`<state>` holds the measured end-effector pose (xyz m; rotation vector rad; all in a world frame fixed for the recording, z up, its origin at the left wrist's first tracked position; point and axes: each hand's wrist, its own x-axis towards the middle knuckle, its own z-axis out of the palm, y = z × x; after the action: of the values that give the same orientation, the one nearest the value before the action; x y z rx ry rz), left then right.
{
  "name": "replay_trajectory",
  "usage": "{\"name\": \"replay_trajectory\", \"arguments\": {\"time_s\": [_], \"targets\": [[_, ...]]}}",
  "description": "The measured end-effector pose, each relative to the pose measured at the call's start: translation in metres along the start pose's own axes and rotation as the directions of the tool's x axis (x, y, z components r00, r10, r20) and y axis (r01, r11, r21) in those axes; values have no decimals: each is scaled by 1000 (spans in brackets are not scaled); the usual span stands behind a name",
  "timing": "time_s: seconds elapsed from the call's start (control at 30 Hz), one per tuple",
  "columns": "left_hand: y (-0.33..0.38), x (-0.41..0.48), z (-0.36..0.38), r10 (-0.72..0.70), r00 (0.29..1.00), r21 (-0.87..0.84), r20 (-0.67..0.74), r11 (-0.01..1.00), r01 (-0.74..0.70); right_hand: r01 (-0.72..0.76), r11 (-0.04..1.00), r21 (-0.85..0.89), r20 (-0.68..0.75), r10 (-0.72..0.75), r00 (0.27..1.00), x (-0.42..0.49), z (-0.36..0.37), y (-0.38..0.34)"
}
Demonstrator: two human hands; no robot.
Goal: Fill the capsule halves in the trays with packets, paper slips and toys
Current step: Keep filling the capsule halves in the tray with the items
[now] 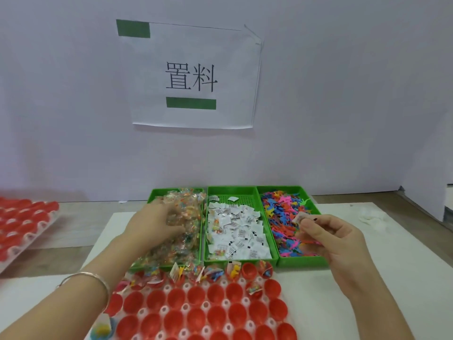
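1. Three green bins (302, 262) sit just beyond the tray (186, 307): packets (176, 244) left, slips (240, 231) middle, toys (282, 217) right; all in easy reach of the capsule halves (218, 294).
2. left hand (152, 224) is down in the packets; fingers dug into the pile and blurred; can't tell if they grip one.
3. right hand (340, 244) hovers over the toys, thumb and forefinger pinching a slip (299, 217); probably held ready to drop.
4. Far row mostly filled; nearer rows almost all empty; looks like an early stage.

Left hand (153, 223) extended, right hand (340, 239) raised, fingers (316, 223) pinching.
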<state>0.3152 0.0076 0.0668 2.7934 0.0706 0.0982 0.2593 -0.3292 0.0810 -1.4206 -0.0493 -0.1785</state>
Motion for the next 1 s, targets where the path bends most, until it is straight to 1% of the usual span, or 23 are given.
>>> {"name": "replay_trajectory", "arguments": {"time_s": [0.03, 0.07, 0.13, 0.2, 0.27, 0.33, 0.4, 0.43, 0.47, 0.5, 0.57, 0.6, 0.67, 0.7, 0.73, 0.77, 0.83, 0.9, 1.0], "targets": [[-2, 0, 2, 9, 1000, 0, 16, 1000, -9, 0, 1000, 0, 3, 0, 1000, -1, 1, 0], [-4, 1, 3, 19, 1000, -11, 2, 1000, -19, 1, 1000, 0, 6, -1, 1000, -1, 2, 0], [-4, 3, 2, 26, 998, -25, -56, 999, -28, 7, 1000, 1, 3, -7, 1000, -1, 4, 0], [-4, 5, -2, 28, 997, -19, -75, 999, -30, 8, 1000, 6, -5, -8, 1000, -1, 4, 0], [-5, 5, -6, 11, 993, -56, -116, 998, -18, 6, 1000, 12, -10, -6, 1000, -1, 6, 1], [-6, 2, -10, -28, 977, -157, -210, 988, -6, -1, 1000, 12, -12, 1, 1000, -2, 8, 1], [-1, -4, -15, -97, 956, -347, -278, 938, -6, -8, 1000, 4, -13, 8, 1000, -2, 10, 1], [6, -9, -16, -139, 951, -479, -276, 878, -11, -14, 1000, -2, -7, 14, 1000, -3, 12, 0], [15, -16, -17, -172, 953, -613, -251, 790, -19, -22, 1000, -6, 2, 22, 1000, -3, 14, 0], [26, -25, -18, -189, 959, -731, -212, 682, -27, -31, 999, -8, 15, 31, 999, -4, 17, -1], [50, -43, -17, -185, 975, -887, -121, 462, -22, -42, 999, -10, 48, 43, 998, -7, 22, -2], [62, -51, -17, -163, 984, -932, -76, 362, -12, -44, 999, -13, 61, 45, 997, -8, 26, -3], [83, -66, -19, -54, 999, -982, -6, 188, 4, -45, 999, -24, 68, 47, 997, -11, 32, -5], [92, -72, -19, 15, 1000, -991, 18, 131, 15, -48, 999, -26, 63, 49, 997, -13, 35, -6], [99, -79, -20, 81, 996, -994, 35, 101, 27, -53, 998, -26, 55, 55, 997, -14, 37, -6], [106, -84, -20, 137, 990, -995, 44, 99, 30, -60, 998, -21, 50, 61, 997, -15, 40, -7], [116, -93, -18, 199, 980, -987, 12, 157, -20, -73, 997, -9, 48, 73, 996, -17, 44, -8], [124, -97, -16, 206, 976, -971, -69, 209, -113, -78, 997, -10, 64, 78, 995, -21, 49, -11], [131, -97, -12, 177, 967, -940, -185, 254, -226, -72, 997, -11, 108, 73, 991, -27, 55, -17]]}}
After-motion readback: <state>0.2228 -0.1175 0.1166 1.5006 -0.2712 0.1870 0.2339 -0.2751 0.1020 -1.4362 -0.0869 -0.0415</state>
